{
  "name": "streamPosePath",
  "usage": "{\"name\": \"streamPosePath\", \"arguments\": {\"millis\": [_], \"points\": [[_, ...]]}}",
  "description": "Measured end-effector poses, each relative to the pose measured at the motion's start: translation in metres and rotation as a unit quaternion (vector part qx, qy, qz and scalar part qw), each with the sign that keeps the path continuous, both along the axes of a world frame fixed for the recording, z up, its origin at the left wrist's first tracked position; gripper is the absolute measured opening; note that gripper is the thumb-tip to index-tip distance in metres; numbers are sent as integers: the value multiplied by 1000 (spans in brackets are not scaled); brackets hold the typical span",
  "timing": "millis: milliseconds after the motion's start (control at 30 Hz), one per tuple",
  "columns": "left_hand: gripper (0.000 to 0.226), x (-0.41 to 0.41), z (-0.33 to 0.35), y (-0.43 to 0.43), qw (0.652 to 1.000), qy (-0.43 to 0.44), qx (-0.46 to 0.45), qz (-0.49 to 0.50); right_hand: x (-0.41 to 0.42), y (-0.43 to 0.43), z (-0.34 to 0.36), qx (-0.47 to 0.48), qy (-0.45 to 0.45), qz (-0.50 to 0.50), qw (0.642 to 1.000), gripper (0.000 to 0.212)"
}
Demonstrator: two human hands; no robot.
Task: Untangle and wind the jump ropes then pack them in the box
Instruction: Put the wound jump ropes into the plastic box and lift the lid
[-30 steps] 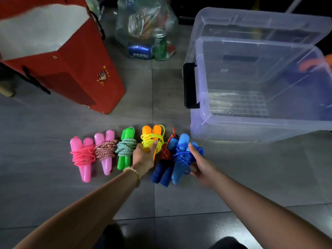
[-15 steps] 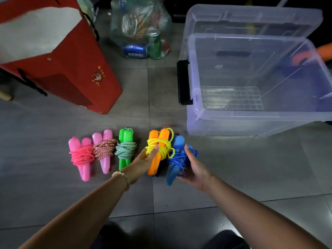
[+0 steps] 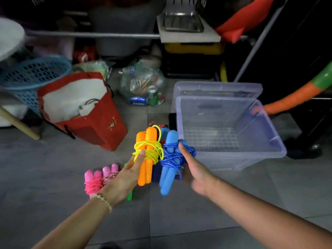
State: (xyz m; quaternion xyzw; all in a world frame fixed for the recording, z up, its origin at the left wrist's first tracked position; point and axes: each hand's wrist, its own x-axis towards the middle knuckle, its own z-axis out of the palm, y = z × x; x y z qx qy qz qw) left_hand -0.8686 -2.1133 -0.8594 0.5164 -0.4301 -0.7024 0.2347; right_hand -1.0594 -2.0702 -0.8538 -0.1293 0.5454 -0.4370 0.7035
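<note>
Fingers on both sides slip behind the bundle, so I see only thumbs. The left hand (image 3: pixel 124 178) lays its thumb straight across the yellow cord of the orange rope (image 3: pixel 146 141), and the right hand (image 3: pixel 195 169) sets its thumb on the blue rope (image 3: pixel 169 159). A dark rope (image 3: pixel 156 172) with red cord is pressed between those two. That makes three smooth plastic-handled ropes clasped above the floor (image 3: pixel 53 177), by the near left corner of the box (image 3: pixel 231 159), which is clear plastic with a gridded bottom. Three more lie on the floor: two pink ropes (image 3: pixel 92 182) (image 3: pixel 110 170) and one green rope (image 3: pixel 129 195).
</note>
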Motion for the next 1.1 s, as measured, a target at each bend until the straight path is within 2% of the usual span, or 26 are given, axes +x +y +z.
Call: {"name": "streamPosePath", "arguments": {"millis": [67, 133, 200, 300, 367, 433, 467, 533, 567, 633, 667, 700, 733, 800, 900, 967, 1100], "points": [[54, -18, 42, -4, 997, 3, -71, 5, -10, -6, 43, -46, 5, -10, 999, 67], [52, -36, 76, -8, 992, 12, -128, -5, -20, -7, 82, -85, 5, -21, 996, 55], [55, -59, 107, -15, 987, 4, -159, -9, -40, -8, 112, -115, 21, -43, 992, 54], [44, -104, 132, -28, 984, -2, -175, -15, -81, -9, 140, -136, 56, -89, 985, 57], [58, -140, 137, -34, 986, -2, -160, -35, -111, -9, 150, -144, 68, -111, 981, 54], [86, -174, 133, -41, 988, 10, -144, -53, -146, -14, 149, -151, 75, -129, 977, 25], [91, -189, 126, -46, 989, 10, -134, -62, -163, -20, 144, -164, 67, -138, 975, 24], [74, -219, 101, -63, 989, 16, -123, -75, -194, -35, 129, -151, 99, -141, 973, 46], [65, -234, 86, -73, 990, 18, -118, -79, -210, -44, 115, -138, 107, -132, 976, 45], [65, -260, 48, -90, 993, 7, -98, -71, -238, -67, 74, -111, 116, -115, 980, 22], [66, -272, 26, -98, 995, 1, -81, -65, -251, -78, 52, -94, 117, -106, 983, 25], [65, -283, 1, -107, 996, -6, -64, -57, -262, -87, 25, -69, 114, -97, 986, 43], [62, -293, -23, -114, 997, -11, -49, -54, -271, -94, -1, -45, 110, -88, 989, 51], [47, -307, -73, -126, 998, -24, -28, -49, -280, -105, -48, -5, 105, -81, 991, 49], [25, -321, -128, -133, 996, -42, -58, -59, -294, -114, -109, 56, 103, -75, 990, 44], [21, -327, -157, -133, 994, -22, -62, -85, -304, -112, -135, 88, 89, -70, 990, 38], [26, -323, -196, -122, 989, 50, -13, -141, -311, -105, -163, 138, 74, -15, 988, 37]]}}
